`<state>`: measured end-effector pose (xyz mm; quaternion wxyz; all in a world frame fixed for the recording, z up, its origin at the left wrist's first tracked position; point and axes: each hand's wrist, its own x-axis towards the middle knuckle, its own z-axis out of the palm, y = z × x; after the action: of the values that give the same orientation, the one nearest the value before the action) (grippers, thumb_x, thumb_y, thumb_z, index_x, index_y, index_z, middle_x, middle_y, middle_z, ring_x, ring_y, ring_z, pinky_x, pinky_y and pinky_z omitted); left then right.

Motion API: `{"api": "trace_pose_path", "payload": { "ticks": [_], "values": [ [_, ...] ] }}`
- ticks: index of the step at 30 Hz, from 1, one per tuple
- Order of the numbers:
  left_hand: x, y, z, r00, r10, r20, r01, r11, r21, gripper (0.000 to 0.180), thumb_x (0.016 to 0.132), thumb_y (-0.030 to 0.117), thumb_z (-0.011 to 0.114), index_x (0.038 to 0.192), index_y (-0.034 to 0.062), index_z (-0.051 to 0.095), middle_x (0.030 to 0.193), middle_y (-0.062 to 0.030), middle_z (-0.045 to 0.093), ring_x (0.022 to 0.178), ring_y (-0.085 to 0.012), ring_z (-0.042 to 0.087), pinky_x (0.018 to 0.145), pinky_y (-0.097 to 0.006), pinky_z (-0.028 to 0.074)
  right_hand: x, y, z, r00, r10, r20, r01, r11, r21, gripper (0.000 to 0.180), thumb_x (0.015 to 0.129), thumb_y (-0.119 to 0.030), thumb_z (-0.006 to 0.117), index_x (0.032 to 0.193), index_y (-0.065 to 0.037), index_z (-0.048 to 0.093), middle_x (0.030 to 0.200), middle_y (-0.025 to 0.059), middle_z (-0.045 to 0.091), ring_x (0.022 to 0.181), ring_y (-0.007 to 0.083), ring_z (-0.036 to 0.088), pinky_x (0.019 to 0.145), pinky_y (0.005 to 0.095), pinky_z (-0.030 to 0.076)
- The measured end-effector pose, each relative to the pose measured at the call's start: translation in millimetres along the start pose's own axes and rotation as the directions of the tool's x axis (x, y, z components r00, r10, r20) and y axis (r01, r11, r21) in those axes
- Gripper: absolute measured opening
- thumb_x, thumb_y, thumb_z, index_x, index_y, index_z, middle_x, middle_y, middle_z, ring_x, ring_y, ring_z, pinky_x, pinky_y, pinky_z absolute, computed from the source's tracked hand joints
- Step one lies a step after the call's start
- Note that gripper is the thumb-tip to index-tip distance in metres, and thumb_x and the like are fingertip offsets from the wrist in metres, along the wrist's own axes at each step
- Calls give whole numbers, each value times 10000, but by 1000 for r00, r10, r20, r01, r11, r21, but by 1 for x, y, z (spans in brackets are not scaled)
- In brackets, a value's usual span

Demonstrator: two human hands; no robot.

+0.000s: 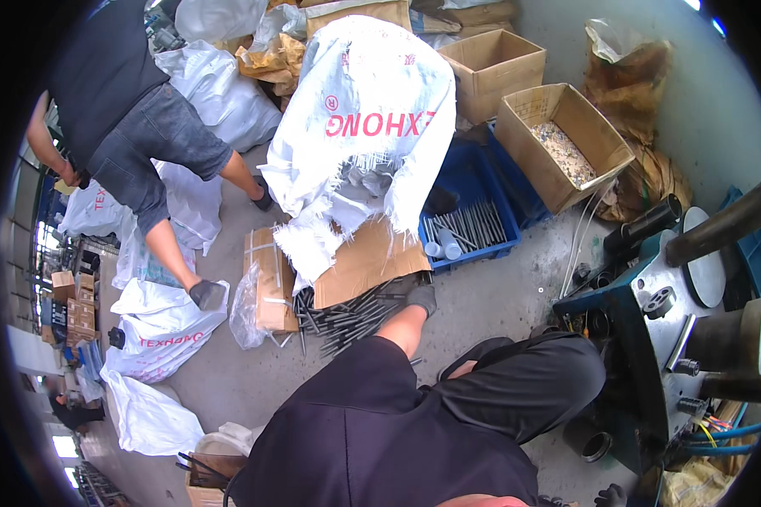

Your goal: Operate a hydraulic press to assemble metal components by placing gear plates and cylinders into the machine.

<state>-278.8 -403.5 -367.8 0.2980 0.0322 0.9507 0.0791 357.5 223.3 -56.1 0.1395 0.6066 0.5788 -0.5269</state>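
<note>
My left hand [422,298], in a grey glove, reaches down to the right end of a heap of dark metal rods [347,325] on the floor. It is beside the lower right corner of a brown cardboard flap [372,269]; its fingers are too hidden to show a grip. Over the flap stands a big white woven sack [372,76] with red print and a frayed, torn mouth. At the lower right edge, a dark gloved shape [610,495] looks like my right hand, away from the rods, its fingers unclear.
A blue crate [473,262] holds more rods and pale cylinders. Behind it are open cardboard boxes [516,72]. A machine with metal rollers [727,338] stands right. Another person in shorts [161,127] steps among white sacks [165,329] at left.
</note>
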Motion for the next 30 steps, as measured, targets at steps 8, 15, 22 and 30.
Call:
{"api": "trace_pose_path", "payload": {
  "ticks": [8,15,22,30],
  "values": [
    [-17,-10,5,998,25,49,-23,999,-45,371,895,193,602,1203,55,757,1258,-244,722,1142,-403,721,952,-489,578,2,3,9,993,-114,42,118,988,-97,553,1036,-315,680,1519,-97,521,1309,129,686,1052,266,680,939,411,546],
    [16,-19,5,962,251,112,-259,964,67,396,845,294,607,1057,22,801,1181,-242,742,1093,-396,725,943,-487,558,-40,4,4,872,-425,244,487,807,-334,634,1019,-321,711,1568,-113,471,1412,133,621,1195,266,613,1031,390,503],
    [-18,21,18,983,81,163,-66,994,-91,449,857,271,610,1196,16,758,1302,-293,689,1227,-390,683,1015,-441,547,-119,-94,102,663,-726,185,728,566,-386,358,954,-124,717,1286,-4,657,1044,152,740,969,284,748,847,369,583],
    [2,14,33,990,32,135,-22,997,-72,436,867,255,606,1178,-8,762,1273,-307,692,1235,-421,671,1016,-469,541,-106,-108,124,762,-643,81,626,699,-346,311,939,-97,712,1220,37,705,1049,158,759,985,248,717,899,371,552]
  ]
}}
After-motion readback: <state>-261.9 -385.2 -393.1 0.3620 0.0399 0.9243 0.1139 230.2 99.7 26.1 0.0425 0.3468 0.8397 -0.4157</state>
